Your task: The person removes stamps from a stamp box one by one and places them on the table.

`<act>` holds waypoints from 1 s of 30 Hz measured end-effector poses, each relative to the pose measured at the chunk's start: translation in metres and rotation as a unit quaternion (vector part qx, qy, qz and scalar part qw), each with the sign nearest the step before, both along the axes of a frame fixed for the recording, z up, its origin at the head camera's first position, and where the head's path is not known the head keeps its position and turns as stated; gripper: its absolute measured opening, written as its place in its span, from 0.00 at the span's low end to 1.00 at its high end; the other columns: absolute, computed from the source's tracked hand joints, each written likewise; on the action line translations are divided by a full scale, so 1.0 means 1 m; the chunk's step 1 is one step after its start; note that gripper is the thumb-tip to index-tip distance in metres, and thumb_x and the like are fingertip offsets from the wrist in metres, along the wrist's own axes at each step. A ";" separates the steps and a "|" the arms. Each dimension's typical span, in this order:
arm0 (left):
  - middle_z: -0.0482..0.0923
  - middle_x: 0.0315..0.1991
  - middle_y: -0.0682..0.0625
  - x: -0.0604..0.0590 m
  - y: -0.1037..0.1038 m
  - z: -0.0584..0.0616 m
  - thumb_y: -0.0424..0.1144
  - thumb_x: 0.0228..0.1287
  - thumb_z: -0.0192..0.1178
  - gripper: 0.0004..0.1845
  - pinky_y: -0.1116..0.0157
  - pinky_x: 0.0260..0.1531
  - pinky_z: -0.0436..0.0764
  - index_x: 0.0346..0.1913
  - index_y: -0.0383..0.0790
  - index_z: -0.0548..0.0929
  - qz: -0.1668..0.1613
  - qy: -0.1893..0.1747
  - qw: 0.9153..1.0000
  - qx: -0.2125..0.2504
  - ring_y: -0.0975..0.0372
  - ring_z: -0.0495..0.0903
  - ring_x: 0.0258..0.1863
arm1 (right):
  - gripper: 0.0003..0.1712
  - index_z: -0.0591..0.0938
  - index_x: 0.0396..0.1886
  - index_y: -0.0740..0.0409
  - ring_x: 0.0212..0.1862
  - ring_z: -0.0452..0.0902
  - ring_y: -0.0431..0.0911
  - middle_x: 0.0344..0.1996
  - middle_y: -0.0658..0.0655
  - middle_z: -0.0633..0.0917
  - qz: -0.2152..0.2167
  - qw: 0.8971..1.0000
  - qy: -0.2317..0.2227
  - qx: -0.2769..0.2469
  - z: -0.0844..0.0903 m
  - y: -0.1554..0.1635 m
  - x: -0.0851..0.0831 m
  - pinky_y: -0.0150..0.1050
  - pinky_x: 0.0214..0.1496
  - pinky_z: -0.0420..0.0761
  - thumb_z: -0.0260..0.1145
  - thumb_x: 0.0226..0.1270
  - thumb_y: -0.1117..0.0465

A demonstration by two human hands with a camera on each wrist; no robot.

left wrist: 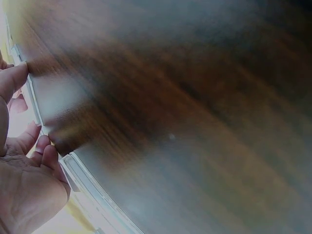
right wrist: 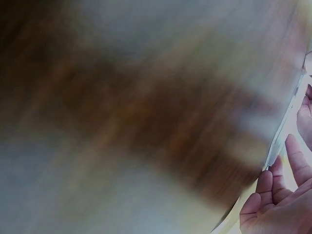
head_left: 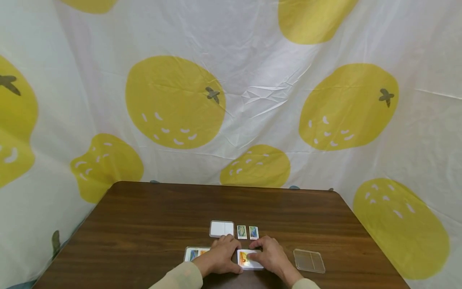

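Note:
A flat white-backed plastic case (head_left: 255,265) with an orange picture stamp (head_left: 244,259) on its left half lies between my hands at the table's near side. My left hand (head_left: 223,253) holds its left end, thumb at the near corner and fingers toward the far corner. From the other side my right hand (head_left: 273,255) grips the case, thumb over its face and index finger at the far edge, hiding its right part. Only hand edges and the case's thin side show in the wrist views. Another case with stamps (head_left: 194,254) lies partly behind my left hand.
Beyond my hands lie a clear case with a white insert (head_left: 221,228), a green stamp (head_left: 242,232) and a blue stamp (head_left: 254,233). A clear plastic lid (head_left: 309,261) rests to the right on the brown wooden table (head_left: 162,212). A lemon-print curtain (head_left: 252,120) hangs behind.

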State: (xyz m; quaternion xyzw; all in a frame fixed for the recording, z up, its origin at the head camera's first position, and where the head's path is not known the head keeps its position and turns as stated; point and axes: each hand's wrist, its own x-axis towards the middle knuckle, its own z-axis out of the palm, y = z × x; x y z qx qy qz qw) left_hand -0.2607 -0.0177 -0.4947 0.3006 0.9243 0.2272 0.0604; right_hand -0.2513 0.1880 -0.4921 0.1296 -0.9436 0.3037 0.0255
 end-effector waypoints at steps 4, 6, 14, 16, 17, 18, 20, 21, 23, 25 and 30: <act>0.69 0.45 0.57 0.000 0.000 0.000 0.52 0.47 0.76 0.25 0.59 0.49 0.68 0.46 0.49 0.77 -0.001 -0.005 1.000 -0.001 0.62 0.67 0.46 | 0.09 0.89 0.32 0.50 0.42 0.78 0.50 0.37 0.50 0.84 -0.004 1.000 0.007 0.006 -0.001 -0.001 0.000 0.48 0.43 0.74 0.77 0.50 0.56; 0.69 0.45 0.57 0.000 0.000 0.001 0.52 0.48 0.76 0.25 0.59 0.49 0.68 0.46 0.49 0.77 -0.001 -0.006 1.000 -0.001 0.62 0.67 0.46 | 0.08 0.89 0.31 0.49 0.42 0.79 0.50 0.36 0.50 0.84 -0.003 1.000 0.014 0.007 -0.002 -0.001 0.000 0.47 0.42 0.74 0.77 0.50 0.57; 0.69 0.44 0.57 0.001 0.000 0.002 0.52 0.47 0.76 0.25 0.59 0.48 0.68 0.46 0.48 0.77 -0.002 0.000 1.000 0.001 0.62 0.67 0.46 | 0.11 0.89 0.32 0.49 0.43 0.79 0.52 0.37 0.50 0.84 0.001 1.000 0.016 0.011 -0.001 -0.001 0.000 0.50 0.42 0.75 0.78 0.49 0.52; 0.68 0.44 0.57 0.000 0.000 0.001 0.52 0.47 0.76 0.25 0.59 0.48 0.68 0.45 0.48 0.77 -0.002 0.002 1.000 0.002 0.62 0.67 0.46 | 0.14 0.89 0.33 0.48 0.43 0.78 0.53 0.37 0.51 0.84 0.003 1.000 0.010 0.015 -0.001 -0.001 -0.001 0.51 0.43 0.75 0.80 0.46 0.50; 0.68 0.44 0.57 0.000 0.000 0.001 0.52 0.47 0.76 0.25 0.59 0.48 0.68 0.45 0.48 0.77 -0.002 0.003 1.000 0.002 0.62 0.67 0.45 | 0.15 0.89 0.33 0.48 0.44 0.78 0.53 0.38 0.51 0.84 0.003 1.000 0.008 0.018 -0.001 -0.001 -0.001 0.52 0.43 0.75 0.80 0.45 0.50; 0.68 0.44 0.57 0.000 0.000 0.001 0.52 0.47 0.76 0.25 0.59 0.48 0.68 0.45 0.48 0.77 -0.001 0.003 1.000 0.002 0.62 0.67 0.45 | 0.15 0.89 0.33 0.48 0.44 0.78 0.53 0.38 0.51 0.83 0.004 1.000 0.006 0.020 -0.001 -0.001 -0.001 0.53 0.44 0.74 0.80 0.45 0.50; 0.68 0.44 0.58 0.000 0.000 0.000 0.52 0.47 0.76 0.25 0.59 0.48 0.68 0.45 0.49 0.77 -0.001 0.001 1.000 0.002 0.63 0.67 0.45 | 0.14 0.89 0.33 0.48 0.43 0.77 0.53 0.37 0.51 0.83 0.004 1.000 0.006 0.022 -0.001 0.000 -0.001 0.52 0.44 0.74 0.79 0.46 0.50; 0.68 0.44 0.58 0.000 0.000 0.000 0.52 0.47 0.76 0.25 0.59 0.48 0.68 0.45 0.49 0.77 0.000 0.000 1.000 0.001 0.63 0.67 0.45 | 0.13 0.89 0.33 0.48 0.43 0.77 0.53 0.37 0.50 0.83 0.005 1.000 0.006 0.022 -0.002 0.000 -0.002 0.52 0.43 0.74 0.79 0.47 0.51; 0.68 0.44 0.58 0.000 0.000 0.000 0.52 0.47 0.76 0.26 0.59 0.49 0.68 0.46 0.49 0.77 0.001 -0.001 1.000 0.001 0.63 0.67 0.45 | 0.12 0.89 0.32 0.48 0.43 0.77 0.52 0.37 0.50 0.83 0.004 1.000 0.008 0.022 -0.001 0.000 -0.002 0.51 0.43 0.74 0.78 0.49 0.51; 0.68 0.44 0.58 0.000 0.000 0.000 0.52 0.47 0.76 0.26 0.59 0.49 0.68 0.46 0.49 0.77 0.001 -0.003 1.000 0.001 0.63 0.67 0.45 | 0.10 0.89 0.32 0.48 0.42 0.77 0.52 0.36 0.50 0.83 0.005 1.000 0.013 0.025 -0.002 0.000 -0.002 0.50 0.42 0.74 0.77 0.50 0.52; 0.68 0.44 0.58 0.001 0.000 0.001 0.52 0.47 0.76 0.26 0.60 0.48 0.68 0.46 0.48 0.77 0.000 0.001 1.000 0.005 0.63 0.67 0.45 | 0.07 0.89 0.32 0.48 0.43 0.78 0.53 0.36 0.50 0.83 0.009 0.999 0.021 0.026 -0.003 -0.001 -0.001 0.51 0.42 0.74 0.76 0.52 0.54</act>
